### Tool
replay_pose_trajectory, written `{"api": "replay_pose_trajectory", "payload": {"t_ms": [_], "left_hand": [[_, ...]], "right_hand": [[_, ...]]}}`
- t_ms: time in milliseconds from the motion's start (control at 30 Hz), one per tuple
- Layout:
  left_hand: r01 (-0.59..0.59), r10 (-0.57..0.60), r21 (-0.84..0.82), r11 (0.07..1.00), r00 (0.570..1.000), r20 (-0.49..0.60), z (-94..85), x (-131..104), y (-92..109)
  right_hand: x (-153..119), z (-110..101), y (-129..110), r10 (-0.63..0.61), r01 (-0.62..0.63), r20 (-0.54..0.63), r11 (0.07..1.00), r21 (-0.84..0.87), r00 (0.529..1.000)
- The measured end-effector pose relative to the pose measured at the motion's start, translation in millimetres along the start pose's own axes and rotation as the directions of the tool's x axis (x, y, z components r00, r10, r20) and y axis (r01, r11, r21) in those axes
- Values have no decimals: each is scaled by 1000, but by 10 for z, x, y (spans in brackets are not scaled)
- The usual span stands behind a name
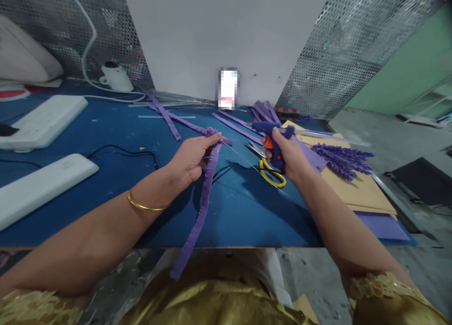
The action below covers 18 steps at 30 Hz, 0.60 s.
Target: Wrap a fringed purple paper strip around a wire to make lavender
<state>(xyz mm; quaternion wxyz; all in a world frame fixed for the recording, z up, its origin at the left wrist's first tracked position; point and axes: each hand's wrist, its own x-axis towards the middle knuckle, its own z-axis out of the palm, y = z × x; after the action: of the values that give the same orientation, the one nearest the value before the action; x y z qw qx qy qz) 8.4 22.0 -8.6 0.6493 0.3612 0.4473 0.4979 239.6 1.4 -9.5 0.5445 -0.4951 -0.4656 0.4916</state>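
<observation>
Between the fingertips of my left hand (pixel 192 158) is a purple fringed paper strip (pixel 205 198), bunched at its top end. Its long tail hangs down past the table's front edge. My right hand (pixel 287 150) grips a blue glue gun (pixel 277 148) with an orange trigger, its nozzle facing left toward the strip. A clear glue stick (pixel 325 135) juts out of the gun's back. Just below the gun lie scissors (pixel 270 172) with yellow handles, partly behind its handle. A thin wire or glue thread slants down right from near the left fingers.
Purple paper strips (pixel 164 115) lie at the back of the blue table (pixel 120 179). Purple flower sprigs (pixel 342 160) rest on tan paper (pixel 353 193) at right. White power strips (pixel 45 188) and a white cup-like object (pixel 116 77) stand left. A lit phone (pixel 228 89) leans against the back panel.
</observation>
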Motion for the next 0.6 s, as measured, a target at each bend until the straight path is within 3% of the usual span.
{"api": "replay_pose_trajectory", "payload": {"t_ms": [133,233,400,500,567,600], "left_hand": [[5,-7,36,999,999,42,9,-34,-13],[26,-28,31,999,998,55,25,-61,-12],[89,-91,37,995,994,62,51,-97,-13],[97,-101,51,994,992,79,59,-122,-19],[101,-107,64,993,990,96,68,-146,-21],[103,-110,70,992,988,105,74,-162,-22]], "right_hand": [[118,-23,152,301,-301,6,950,78,954],[80,19,173,391,-397,85,916,58,916],[25,66,170,323,-311,91,943,-119,942],[74,16,204,240,-210,57,925,-317,969],[109,-34,215,134,-87,46,828,-554,990],[117,-55,211,59,-22,31,731,-682,998]]}}
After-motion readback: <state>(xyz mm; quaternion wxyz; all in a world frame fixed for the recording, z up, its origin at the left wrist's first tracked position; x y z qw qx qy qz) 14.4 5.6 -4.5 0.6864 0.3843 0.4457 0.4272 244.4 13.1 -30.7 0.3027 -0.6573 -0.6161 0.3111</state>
